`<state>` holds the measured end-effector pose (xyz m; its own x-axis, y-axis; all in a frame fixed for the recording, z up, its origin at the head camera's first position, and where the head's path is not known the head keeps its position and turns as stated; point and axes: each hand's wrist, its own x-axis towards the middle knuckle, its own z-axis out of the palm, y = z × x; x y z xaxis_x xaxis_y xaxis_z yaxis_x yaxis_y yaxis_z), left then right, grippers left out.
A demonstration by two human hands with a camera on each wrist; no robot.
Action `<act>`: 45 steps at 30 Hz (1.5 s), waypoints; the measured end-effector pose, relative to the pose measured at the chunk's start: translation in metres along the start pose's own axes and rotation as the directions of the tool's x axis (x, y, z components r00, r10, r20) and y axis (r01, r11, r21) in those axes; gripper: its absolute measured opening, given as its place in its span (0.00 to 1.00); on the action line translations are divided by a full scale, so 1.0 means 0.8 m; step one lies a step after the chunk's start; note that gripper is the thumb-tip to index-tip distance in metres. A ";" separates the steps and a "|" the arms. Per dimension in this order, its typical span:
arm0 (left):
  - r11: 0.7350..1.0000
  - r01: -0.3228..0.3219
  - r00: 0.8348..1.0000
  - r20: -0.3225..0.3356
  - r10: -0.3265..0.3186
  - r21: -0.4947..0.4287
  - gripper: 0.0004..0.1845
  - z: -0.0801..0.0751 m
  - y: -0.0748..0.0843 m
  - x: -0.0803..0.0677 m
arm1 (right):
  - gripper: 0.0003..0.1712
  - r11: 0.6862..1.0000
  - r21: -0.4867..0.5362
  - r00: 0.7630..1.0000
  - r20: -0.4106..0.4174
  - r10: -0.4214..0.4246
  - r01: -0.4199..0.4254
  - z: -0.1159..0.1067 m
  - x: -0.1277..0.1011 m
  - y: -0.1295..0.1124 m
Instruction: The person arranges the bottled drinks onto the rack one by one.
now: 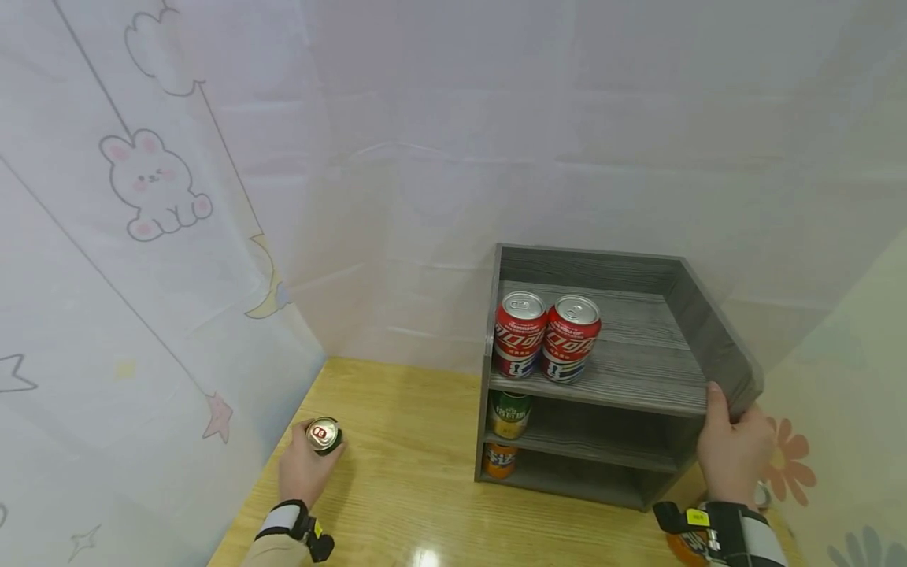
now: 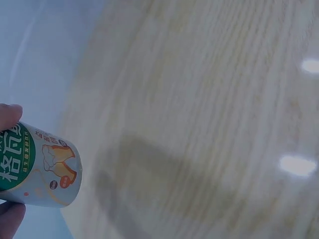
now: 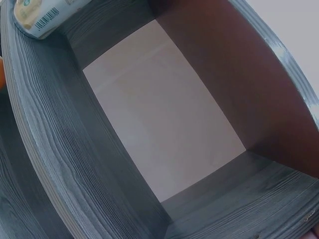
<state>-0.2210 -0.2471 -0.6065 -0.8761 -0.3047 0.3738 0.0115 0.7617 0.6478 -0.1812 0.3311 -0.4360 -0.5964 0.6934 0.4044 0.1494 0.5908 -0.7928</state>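
Observation:
My left hand (image 1: 305, 468) grips a green and white drink can (image 1: 323, 435) standing on the wooden table (image 1: 411, 472) at the left; the same can (image 2: 37, 167) shows in the left wrist view with fingertips (image 2: 10, 115) round it. My right hand (image 1: 733, 445) holds the front right corner of a grey wooden shelf unit (image 1: 716, 339). Two red cans (image 1: 546, 335) stand side by side on its top shelf. A green can (image 1: 510, 413) sits on the middle shelf and an orange can (image 1: 499, 461) on the bottom. The right wrist view looks into an open shelf bay (image 3: 159, 124) with a can (image 3: 45, 15) at its far corner.
White curtain with cartoon bunny drawings (image 1: 152, 185) hangs along the left and back of the table. Another orange object (image 1: 683, 543) lies partly hidden under my right wrist. The table edge runs close to my left forearm.

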 end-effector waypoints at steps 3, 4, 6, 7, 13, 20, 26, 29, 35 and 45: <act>0.996 -0.090 0.995 -0.036 0.089 -0.014 0.42 -0.001 0.017 0.005 | 0.26 1.000 0.005 1.000 0.002 0.010 -0.010 -0.001 0.000 -0.001; 0.993 -0.120 0.992 -0.047 0.119 -0.018 0.42 -0.002 0.023 0.007 | 0.26 1.000 0.005 1.000 0.002 0.014 -0.014 -0.001 -0.001 -0.001; 0.984 -0.174 0.983 -0.063 0.171 -0.035 0.42 -0.002 0.036 0.010 | 0.26 1.000 0.001 1.000 0.002 0.021 -0.021 -0.001 -0.001 -0.002; 0.979 -0.200 0.978 -0.072 0.196 -0.047 0.42 -0.003 0.043 0.011 | 0.26 1.000 -0.001 1.000 0.000 0.018 -0.018 -0.001 -0.001 -0.002; 0.941 -0.320 0.945 -0.097 0.311 -0.106 0.43 -0.012 0.089 0.017 | 0.27 1.000 -0.003 1.000 -0.002 0.001 -0.001 0.000 -0.001 0.000; 0.884 -0.448 0.893 -0.118 0.434 -0.135 0.43 -0.024 0.138 0.022 | 0.28 0.999 0.024 0.999 -0.015 -0.029 0.029 0.000 -0.001 0.003; 0.831 -0.526 0.850 -0.121 0.512 -0.178 0.44 -0.036 0.167 0.023 | 0.27 1.000 0.018 1.000 0.008 0.002 -0.002 0.000 -0.001 0.002; 0.808 -0.559 0.829 -0.120 0.546 -0.187 0.44 -0.042 0.180 0.023 | 0.28 1.000 0.031 1.000 0.007 0.005 -0.005 0.000 -0.001 0.003; 0.761 -0.613 0.790 -0.129 0.600 -0.213 0.45 -0.055 0.208 0.023 | 0.28 0.999 0.033 1.000 0.009 0.003 -0.003 0.000 -0.002 0.002; 0.687 -0.674 0.734 -0.139 0.665 -0.273 0.44 -0.070 0.249 0.016 | 0.26 1.000 0.020 1.000 0.012 0.007 -0.008 0.000 -0.001 0.002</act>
<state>-0.2030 -0.1317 -0.4355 -0.5683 0.2031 0.7973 0.7299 0.5718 0.3746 -0.1804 0.3313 -0.4381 -0.6047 0.6928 0.3929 0.1385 0.5773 -0.8047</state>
